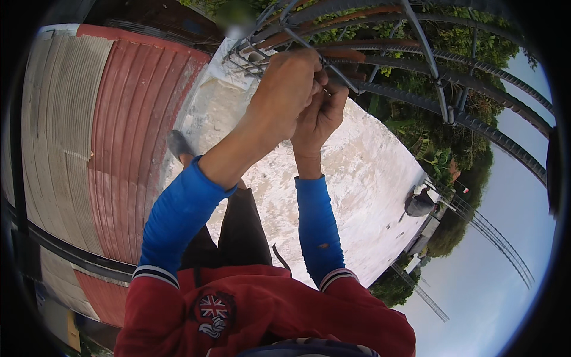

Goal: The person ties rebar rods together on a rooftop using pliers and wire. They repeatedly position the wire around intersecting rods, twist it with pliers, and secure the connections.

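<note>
My left hand (287, 85) and my right hand (319, 114) meet at a rebar cage, their fingers bent close together beside a stirrup (341, 76). Whatever may be between the fingertips is too small or hidden to make out. Ribbed longitudinal bars (406, 98) run from behind the hands out to the right. Another stirrup (430, 49) crosses those bars farther along, with a bent wire tie (450, 115) at its lower corner. Rusty bars (343, 56) show inside the cage just beyond my fingers.
Below lies a pale concrete slab (357, 178), with my shoe (179, 143) near its left edge. Red corrugated roofing (129, 147) adjoins that edge. A person (419, 203) is low down at the far right, near an upright rebar column (486, 227). Trees stand behind the cage.
</note>
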A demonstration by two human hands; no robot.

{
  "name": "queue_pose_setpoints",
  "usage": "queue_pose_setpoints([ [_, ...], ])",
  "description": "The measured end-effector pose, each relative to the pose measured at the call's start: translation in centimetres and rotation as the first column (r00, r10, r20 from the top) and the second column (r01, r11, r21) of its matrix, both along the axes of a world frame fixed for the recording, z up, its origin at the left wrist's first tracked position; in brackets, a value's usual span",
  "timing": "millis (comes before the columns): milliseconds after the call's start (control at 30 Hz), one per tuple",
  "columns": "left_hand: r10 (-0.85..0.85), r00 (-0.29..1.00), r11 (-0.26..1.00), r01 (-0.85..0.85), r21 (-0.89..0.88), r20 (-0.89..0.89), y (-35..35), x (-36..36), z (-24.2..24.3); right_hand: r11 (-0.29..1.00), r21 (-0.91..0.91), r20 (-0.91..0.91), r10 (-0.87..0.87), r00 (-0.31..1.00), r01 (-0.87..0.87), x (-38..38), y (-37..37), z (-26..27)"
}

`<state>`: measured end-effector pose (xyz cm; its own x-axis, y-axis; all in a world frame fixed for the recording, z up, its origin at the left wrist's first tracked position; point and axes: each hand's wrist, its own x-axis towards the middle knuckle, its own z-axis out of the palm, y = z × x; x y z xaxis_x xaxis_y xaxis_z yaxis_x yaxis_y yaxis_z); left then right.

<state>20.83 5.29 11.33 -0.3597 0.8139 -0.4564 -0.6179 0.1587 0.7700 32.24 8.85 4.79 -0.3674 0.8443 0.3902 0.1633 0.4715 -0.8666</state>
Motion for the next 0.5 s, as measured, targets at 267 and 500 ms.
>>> queue_pose_setpoints([
  [267,0.085,0.781,0.980,0.048,0.195,-0.619,0.1,0.6,-2.2,0.965,-0.260,-0.274,-0.112,0.955,0.039,-2.4,-1.4,-2.4],
  [500,0.113,0.628,0.988,0.014,0.157,-0.770,0.0,1.2,-0.7,0.957,-0.287,-0.492,-0.115,0.863,-0.036,-4.8,-1.2,-4.6],
])
